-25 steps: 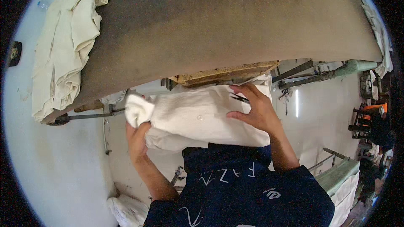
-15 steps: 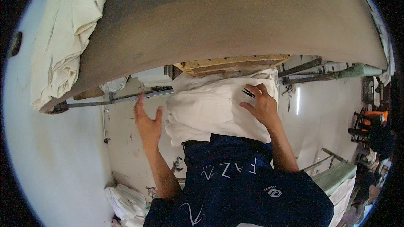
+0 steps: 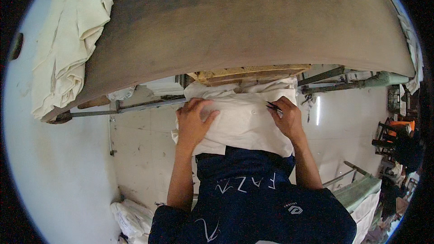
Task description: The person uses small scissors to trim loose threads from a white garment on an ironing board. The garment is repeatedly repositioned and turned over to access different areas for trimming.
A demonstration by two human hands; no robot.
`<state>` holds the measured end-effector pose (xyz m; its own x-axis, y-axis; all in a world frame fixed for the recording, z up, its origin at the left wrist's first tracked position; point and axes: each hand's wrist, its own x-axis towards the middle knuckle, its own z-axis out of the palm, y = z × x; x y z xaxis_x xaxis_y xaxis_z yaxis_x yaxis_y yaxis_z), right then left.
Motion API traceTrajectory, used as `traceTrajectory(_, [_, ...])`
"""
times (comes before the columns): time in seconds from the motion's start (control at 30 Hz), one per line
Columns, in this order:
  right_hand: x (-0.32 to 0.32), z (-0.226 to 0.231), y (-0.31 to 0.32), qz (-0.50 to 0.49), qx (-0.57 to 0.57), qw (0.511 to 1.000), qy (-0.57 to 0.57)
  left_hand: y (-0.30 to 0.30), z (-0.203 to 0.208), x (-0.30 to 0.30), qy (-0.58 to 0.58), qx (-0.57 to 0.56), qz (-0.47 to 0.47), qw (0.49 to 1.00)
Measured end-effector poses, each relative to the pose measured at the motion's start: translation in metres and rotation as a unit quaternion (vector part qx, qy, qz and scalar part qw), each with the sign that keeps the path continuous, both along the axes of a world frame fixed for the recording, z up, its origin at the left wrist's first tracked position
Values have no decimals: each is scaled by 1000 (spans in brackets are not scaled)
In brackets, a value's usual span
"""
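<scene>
A cream cloth [image 3: 235, 124] lies over my lap, its far side reaching up to the wooden box front beneath the table. On the cloth's left part rests my left hand [image 3: 193, 119], thumb and fingers apart and curved, with nothing visible in its grasp. My right hand [image 3: 288, 117] is closed at the cloth's right side, around a small pair of black thread snips [image 3: 274, 106] whose pointed tips stick out to the left over the cloth. The snips' handles are mostly hidden in the fingers.
A table with a brown cover [image 3: 253, 27] spans the far side, with a wooden frame [image 3: 253, 75] beneath its edge. Piled cream fabric [image 3: 72, 45] hangs over its left end. Metal bars [image 3: 153, 104] run below. A green-topped bench [image 3: 361, 192] stands at right; a white bundle [image 3: 132, 217] lies at lower left.
My left hand has come in from the left, onto the cloth. The right hand has moved slightly right and down, its fingers more closed around the snips.
</scene>
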<state>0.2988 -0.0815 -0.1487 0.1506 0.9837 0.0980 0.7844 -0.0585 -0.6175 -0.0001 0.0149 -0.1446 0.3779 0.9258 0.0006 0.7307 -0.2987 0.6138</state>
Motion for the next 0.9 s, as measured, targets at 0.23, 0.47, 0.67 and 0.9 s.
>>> traceTrajectory(0.23, [-21,13,10,17,14,999,32,-5,-1,22,45,-60,36,997])
traceTrajectory(0.47, [-59,30,26,101,-8,993,66,0,-9,-7,-203,-190,106,955])
traceTrajectory(0.67, [-96,28,57,151,-49,987,22,-3,-11,-3,-142,-128,96,977])
traceTrajectory(0.9, [-109,12,64,151,18,988,14,-5,-6,-1,-135,-95,92,982])
